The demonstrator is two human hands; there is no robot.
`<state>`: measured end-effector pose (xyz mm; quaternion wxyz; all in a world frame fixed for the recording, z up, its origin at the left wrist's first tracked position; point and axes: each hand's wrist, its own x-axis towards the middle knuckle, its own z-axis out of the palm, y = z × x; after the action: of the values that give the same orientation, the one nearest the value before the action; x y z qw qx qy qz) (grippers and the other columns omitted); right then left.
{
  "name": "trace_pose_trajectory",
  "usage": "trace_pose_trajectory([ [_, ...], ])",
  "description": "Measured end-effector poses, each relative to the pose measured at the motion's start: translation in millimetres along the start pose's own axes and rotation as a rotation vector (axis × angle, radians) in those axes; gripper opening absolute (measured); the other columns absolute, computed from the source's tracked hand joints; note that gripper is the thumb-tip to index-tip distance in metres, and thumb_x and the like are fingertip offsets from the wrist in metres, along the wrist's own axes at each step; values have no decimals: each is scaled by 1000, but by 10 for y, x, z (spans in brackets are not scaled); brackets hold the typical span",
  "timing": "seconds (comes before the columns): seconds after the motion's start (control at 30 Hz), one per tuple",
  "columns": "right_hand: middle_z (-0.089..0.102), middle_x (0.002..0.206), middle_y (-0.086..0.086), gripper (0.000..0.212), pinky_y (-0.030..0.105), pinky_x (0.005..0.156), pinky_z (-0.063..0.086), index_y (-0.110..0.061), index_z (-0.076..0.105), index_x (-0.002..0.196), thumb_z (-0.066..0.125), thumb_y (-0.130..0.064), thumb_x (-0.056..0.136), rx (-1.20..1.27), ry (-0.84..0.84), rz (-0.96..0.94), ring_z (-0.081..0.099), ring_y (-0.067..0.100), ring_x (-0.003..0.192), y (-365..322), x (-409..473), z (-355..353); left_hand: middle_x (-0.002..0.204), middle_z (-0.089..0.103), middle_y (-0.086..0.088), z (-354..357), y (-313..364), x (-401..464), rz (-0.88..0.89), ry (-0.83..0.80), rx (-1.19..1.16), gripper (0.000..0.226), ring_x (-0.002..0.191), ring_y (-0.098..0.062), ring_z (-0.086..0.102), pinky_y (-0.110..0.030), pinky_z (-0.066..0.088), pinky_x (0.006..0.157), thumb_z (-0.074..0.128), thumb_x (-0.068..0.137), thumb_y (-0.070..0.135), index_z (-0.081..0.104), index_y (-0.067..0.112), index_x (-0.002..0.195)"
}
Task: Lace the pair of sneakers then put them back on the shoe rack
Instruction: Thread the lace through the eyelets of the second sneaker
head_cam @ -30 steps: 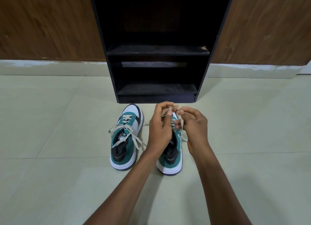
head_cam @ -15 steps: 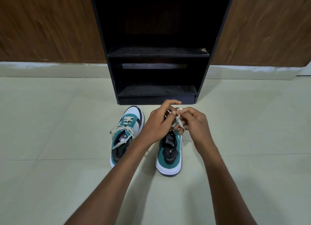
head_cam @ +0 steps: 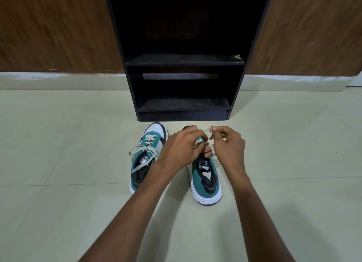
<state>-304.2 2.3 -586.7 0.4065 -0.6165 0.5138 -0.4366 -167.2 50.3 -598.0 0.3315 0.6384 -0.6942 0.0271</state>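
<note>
Two teal, white and black sneakers stand side by side on the floor, toes toward the black shoe rack (head_cam: 184, 60). The left sneaker (head_cam: 146, 160) has its beige lace threaded, with loose ends hanging over its sides. Over the front of the right sneaker (head_cam: 205, 179) both hands work its beige lace (head_cam: 208, 131). My left hand (head_cam: 181, 148) pinches the lace above the eyelets. My right hand (head_cam: 228, 144) holds a lace end between thumb and fingers, with a turn of lace around one finger. The right sneaker's toe and eyelets are hidden by my hands.
The rack has two bare shelves and stands against a brown wood-panelled wall (head_cam: 49, 30) with a pale skirting (head_cam: 58, 79). Pale floor tiles (head_cam: 68, 203) spread around the sneakers on all sides.
My hands have spread slightly apart over the right sneaker, and the right hand has drawn a lace end up and to the right. The sneakers have stayed in place.
</note>
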Motion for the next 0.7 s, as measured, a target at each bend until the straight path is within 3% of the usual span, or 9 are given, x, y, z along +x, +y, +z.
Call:
trace_pose_trajectory([
  [0.1,71,87,12,18,1,43,37,0,70,101,59,-14,100,16,-7,3,57,-12,42,-11,22,-22,87,62,3,77,-40,-40,7,14,69,16,69,-22,63,-26,42,56,70,88,31,77,20,98],
  [0.17,69,90,6,11,3,44,39,-4,65,105,63,-10,96,30,-17,28,58,-6,40,-24,19,-24,89,60,2,94,-58,-60,5,-27,104,20,71,-22,63,-26,39,57,66,91,34,76,19,98],
  [0.23,65,95,4,21,11,48,47,-9,59,108,66,-3,89,72,-64,33,59,3,41,6,2,-39,92,53,4,81,-51,-61,-41,-122,63,20,76,-21,59,-29,38,61,60,95,34,70,17,99],
  [0.33,59,100,4,23,19,62,53,-14,61,91,70,2,78,-9,-177,-86,64,8,68,91,-11,-93,97,51,6,53,-35,-22,-232,-251,-147,16,84,-15,53,-30,38,68,52,99,31,62,20,101],
  [0.4,57,101,0,21,22,74,54,-19,67,80,75,0,73,-126,-239,-202,63,7,89,175,-4,-117,103,54,2,39,-26,10,-437,-309,-447,15,90,-13,54,-26,40,74,49,102,26,61,17,98],
  [0.47,57,103,-5,19,25,84,52,-21,74,83,81,-10,70,-259,-271,-292,59,12,103,283,-1,-109,96,57,-1,21,-7,23,-624,-334,-726,16,81,-10,53,-23,39,70,50,103,20,61,16,92],
  [0.53,58,105,-6,23,15,88,45,-21,77,91,88,-23,70,-381,-214,-384,53,15,108,386,9,-82,75,53,2,5,6,13,-722,-360,-865,21,61,-6,46,-25,34,55,49,103,19,58,20,84],
  [0.6,61,105,-3,25,7,83,36,-19,78,92,89,-29,72,-437,-111,-446,51,16,107,414,14,-60,61,43,5,-21,18,12,-771,-390,-930,24,48,-5,35,-22,24,46,48,104,19,56,21,82],
  [0.7,62,103,-3,23,17,76,41,-19,78,89,89,-32,74,-470,-18,-496,52,16,106,364,-12,-42,63,42,2,-37,4,31,-783,-387,-950,22,48,-7,34,-18,23,42,46,104,18,58,20,85],
])
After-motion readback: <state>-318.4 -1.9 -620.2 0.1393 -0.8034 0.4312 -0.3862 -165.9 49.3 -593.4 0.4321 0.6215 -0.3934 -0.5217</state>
